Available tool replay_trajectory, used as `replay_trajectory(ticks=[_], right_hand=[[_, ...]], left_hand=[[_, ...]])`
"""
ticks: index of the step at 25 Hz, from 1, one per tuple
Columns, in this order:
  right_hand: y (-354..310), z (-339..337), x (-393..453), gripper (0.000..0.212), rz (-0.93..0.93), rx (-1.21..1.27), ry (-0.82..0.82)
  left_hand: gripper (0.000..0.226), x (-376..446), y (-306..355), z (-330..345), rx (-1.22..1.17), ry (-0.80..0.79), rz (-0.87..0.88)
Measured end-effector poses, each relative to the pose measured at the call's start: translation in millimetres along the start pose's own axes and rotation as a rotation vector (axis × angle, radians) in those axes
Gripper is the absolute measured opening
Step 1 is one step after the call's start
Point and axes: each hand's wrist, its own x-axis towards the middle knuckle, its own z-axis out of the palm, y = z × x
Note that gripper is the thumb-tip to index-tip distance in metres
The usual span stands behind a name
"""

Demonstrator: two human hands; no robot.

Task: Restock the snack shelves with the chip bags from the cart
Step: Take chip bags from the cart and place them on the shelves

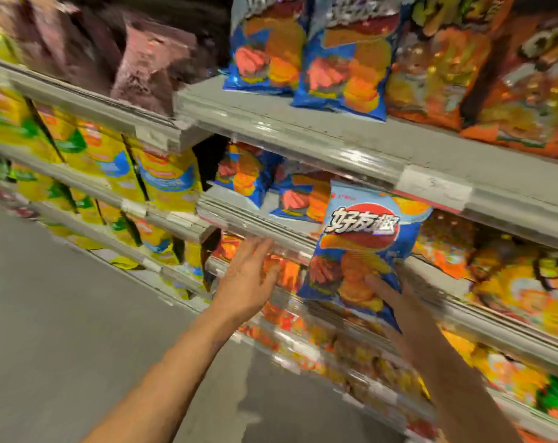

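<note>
My right hand grips the lower edge of a blue chip bag with a red oval logo, holding it upright in front of the middle shelf edge. Two matching blue bags lie further back on that shelf. My left hand reaches toward the shelf front to the left of the held bag, fingers straight, holding nothing. The cart is out of view. The picture is blurred by motion.
Upper shelf carries more blue bags and orange bags. Yellow bags fill the left shelving, maroon bags sit above them. Orange and yellow bags fill the lower right shelves. Grey floor lies at left.
</note>
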Motion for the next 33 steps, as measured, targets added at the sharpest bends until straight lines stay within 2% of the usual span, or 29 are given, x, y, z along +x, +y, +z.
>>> replay_trajectory(ticks=[3, 5, 9, 14, 17, 20, 22, 23, 25, 28, 30, 33], right_hand=[[-13.6, 37.3, 44.6, 0.051, -0.107, 0.073, 0.139], [-33.8, 58.2, 70.4, 0.043, -0.129, 0.095, 0.192], [-48.4, 89.9, 126.9, 0.039, -0.150, 0.113, 0.173], [-56.5, 147.8, 212.1, 0.037, -0.154, 0.251, 0.171], [-71.8, 180.7, 250.3, 0.045, -0.134, 0.151, 0.135], [-74.7, 195.8, 273.5, 0.028, -0.136, 0.028, 0.183], [-74.0, 196.4, 277.9, 0.012, -0.091, -0.055, 0.229], [-73.9, 195.4, 276.0, 0.011, -0.042, -0.100, 0.231], [-70.1, 194.4, 267.9, 0.029, 0.045, -0.138, 0.259], [-87.1, 199.0, 248.1, 0.030, 0.044, -0.066, 0.326], [-105.3, 208.5, 246.7, 0.023, -0.011, -0.038, 0.433], [-121.1, 216.4, 260.6, 0.049, -0.004, -0.107, 0.606]], left_hand=[[0.063, 37.1, -31.6, -22.4, 0.114, -0.043, 0.070], [0.070, 63.6, -49.8, -32.8, 0.199, -0.088, 0.081], [0.073, 105.5, -90.4, -48.5, 0.263, -0.103, -0.005], [0.067, 138.3, -136.5, -76.7, -0.102, -0.020, -0.205], [0.067, 154.6, -156.6, -87.4, -0.329, -0.035, -0.279], [0.058, 167.2, -169.3, -93.9, -0.486, -0.050, -0.373], [0.045, 175.6, -177.7, -95.1, -0.476, -0.047, -0.321], [0.039, 180.7, -182.6, -95.6, -0.458, -0.058, -0.290], [0.027, 188.8, -190.4, -98.3, -0.477, -0.117, -0.245], [0.014, 190.1, -202.6, -101.6, -0.576, -0.205, -0.245], [0.018, 194.2, -208.9, -104.0, -0.621, -0.264, -0.247], [0.033, 198.4, -207.8, -104.9, -0.631, -0.274, -0.220]])
